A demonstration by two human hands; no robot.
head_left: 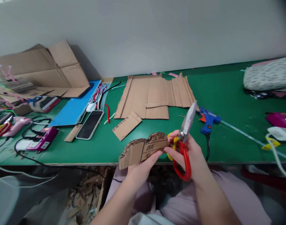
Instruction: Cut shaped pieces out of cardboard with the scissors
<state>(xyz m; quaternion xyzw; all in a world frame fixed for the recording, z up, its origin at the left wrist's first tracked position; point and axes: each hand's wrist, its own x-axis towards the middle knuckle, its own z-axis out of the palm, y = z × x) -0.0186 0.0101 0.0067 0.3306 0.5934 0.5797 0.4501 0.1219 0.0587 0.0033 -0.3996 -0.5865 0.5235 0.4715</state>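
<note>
1. My left hand [143,164] is closed on a small brown corrugated cardboard piece [137,151]. The thumb presses on its printed face and the other fingers are behind it. I hold it in the air, nearer to me than the front edge of the green table [227,93].
2. My right hand [193,154] is wrapped around the loops of the red-handled metal scissors [185,132]. The fingertips of this hand also touch the right end of the cardboard piece. The two blades seem to lie together, and they are not on the cardboard.
3. As I judge it, the shaping is partly done. The top edge already has rounded humps and the left end is curved. The right end, at my fingertips, looks straight and carries printed characters. No cut is being made at this moment, because the blades stand apart from the piece.
4. The long axis of the cardboard piece runs from my right fingertips out to the left, past my left thumb. The left end is a little lower, and the printed face is turned up towards me.
5. The scissors point up and away from my palm, leaning slightly right, with the tips above my knuckles.
6. Beyond my right knuckles lies a blue plastic glue gun [207,120]. Beyond the blade tips lies a flat brown cardboard sheet [154,93]. A black phone [90,124] lies well to the left of my left fingers.
</note>
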